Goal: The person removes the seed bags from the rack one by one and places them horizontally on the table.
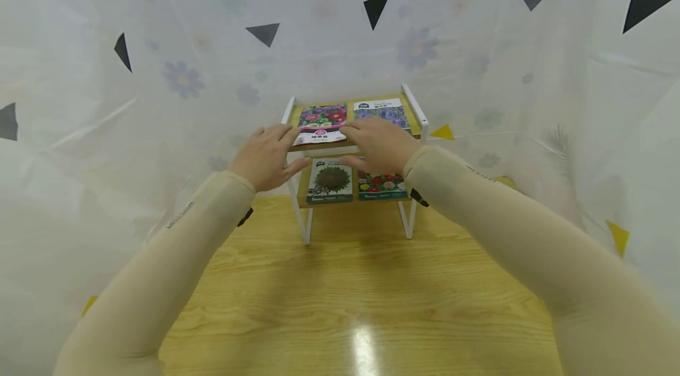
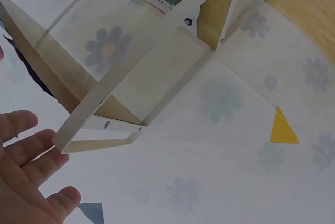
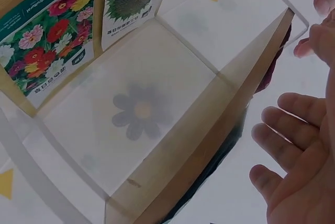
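Note:
A small two-tier shelf rack [image 1: 340, 149] with white side frames carries flower seed packets. On the upper tier lie a pink-banded packet [image 1: 320, 135] with mixed blooms and a white-topped packet [image 1: 378, 105] with purple flowers. My left hand [image 1: 268, 157] is at the upper tier's left front corner, beside the pink-banded packet; in the left wrist view its fingers are extended by the white frame [image 2: 118, 77]. My right hand [image 1: 382, 146] hovers at the front edge, partly covering the white-topped packet. Its fingers [image 3: 293, 119] look loosely extended and grip nothing. Whether either hand touches a packet, I cannot tell.
The lower tier holds a sunflower packet [image 1: 330, 178] and a packet of red and mixed flowers [image 1: 381, 186], seen closer in the right wrist view. The rack stands on a wood-grain surface [image 1: 340, 281]. Behind hangs a pale flower-print sheet [image 1: 329, 57] with triangles.

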Demonstrator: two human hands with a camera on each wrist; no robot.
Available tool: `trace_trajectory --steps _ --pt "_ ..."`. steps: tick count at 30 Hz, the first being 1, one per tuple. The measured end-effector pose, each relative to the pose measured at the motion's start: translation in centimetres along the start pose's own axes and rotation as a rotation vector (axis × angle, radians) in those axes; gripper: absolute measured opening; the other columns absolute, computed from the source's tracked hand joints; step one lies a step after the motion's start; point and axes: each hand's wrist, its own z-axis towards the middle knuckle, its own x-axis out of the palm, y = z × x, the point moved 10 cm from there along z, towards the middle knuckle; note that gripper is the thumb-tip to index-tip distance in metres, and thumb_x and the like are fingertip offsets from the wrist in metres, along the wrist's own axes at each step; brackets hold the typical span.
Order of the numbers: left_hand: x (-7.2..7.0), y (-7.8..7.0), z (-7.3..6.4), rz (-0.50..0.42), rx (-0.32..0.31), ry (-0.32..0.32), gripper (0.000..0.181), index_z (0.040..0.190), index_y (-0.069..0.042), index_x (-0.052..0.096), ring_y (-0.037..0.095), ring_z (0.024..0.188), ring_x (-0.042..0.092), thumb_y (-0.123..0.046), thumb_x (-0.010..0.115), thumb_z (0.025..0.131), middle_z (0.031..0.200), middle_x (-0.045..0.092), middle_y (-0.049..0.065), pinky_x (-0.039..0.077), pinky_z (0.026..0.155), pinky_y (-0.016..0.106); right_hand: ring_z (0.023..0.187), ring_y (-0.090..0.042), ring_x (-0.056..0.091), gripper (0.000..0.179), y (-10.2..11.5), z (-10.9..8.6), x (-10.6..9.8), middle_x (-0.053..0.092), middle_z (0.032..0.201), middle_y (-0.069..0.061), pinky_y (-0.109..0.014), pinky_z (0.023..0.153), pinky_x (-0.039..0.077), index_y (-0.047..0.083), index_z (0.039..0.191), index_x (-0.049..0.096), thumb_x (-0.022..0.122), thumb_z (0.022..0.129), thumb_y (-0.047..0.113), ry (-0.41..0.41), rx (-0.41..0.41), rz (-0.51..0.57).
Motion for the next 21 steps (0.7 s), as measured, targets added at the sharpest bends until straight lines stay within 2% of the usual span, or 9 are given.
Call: trace_trajectory --steps 3,6,14,21 --pt "0.9 0.1 0.7 0.002 -0.014 0.086 0.075 0.150 -0.006 0.032 0.031 0.136 0.035 -0.057 0.045 0.096 0.148 0.039 0.017 0.024 0.111 0.055 0.132 -0.030 0.043 0.070 -0.3 1.1 0.8 0.045 0.145 -0.013 -0.047 0.111 0.029 0.005 0.144 0.042 0.048 0.095 0.055 0.071 0.036 0.031" --pt "1.5 0.2 1.3 -0.009 -0.032 0.139 0.074 0.151 -0.010 0.031 0.031 0.138 0.033 -0.059 0.041 0.097 0.150 0.035 0.016 0.021 0.111 0.057 0.135 -0.028 0.039 0.072 -0.3 2.2 1.3 0.043 0.147 -0.012 -0.049 0.112 0.026 0.007 0.146 0.040 0.046 0.095 0.058 0.104 0.049 0.024" --pt "2.0 0.2 2.8 0.025 -0.065 0.193 0.074 0.151 -0.014 0.030 0.031 0.136 0.037 -0.062 0.035 0.096 0.151 0.035 0.015 0.022 0.110 0.059 0.137 -0.028 0.036 0.078 -0.7 4.0 2.1 0.039 0.149 -0.011 -0.052 0.111 0.025 0.009 0.147 0.038 0.038 0.094 0.065 0.177 0.105 -0.016" --pt "2.8 0.2 3.4 0.040 -0.090 0.237 0.072 0.152 -0.015 0.029 0.031 0.136 0.037 -0.063 0.029 0.097 0.150 0.038 0.013 0.020 0.110 0.060 0.138 -0.028 0.034 0.068 -1.0 4.4 2.7 0.037 0.150 -0.011 -0.054 0.111 0.025 0.010 0.149 0.036 0.032 0.100 0.057 0.246 0.133 -0.029"
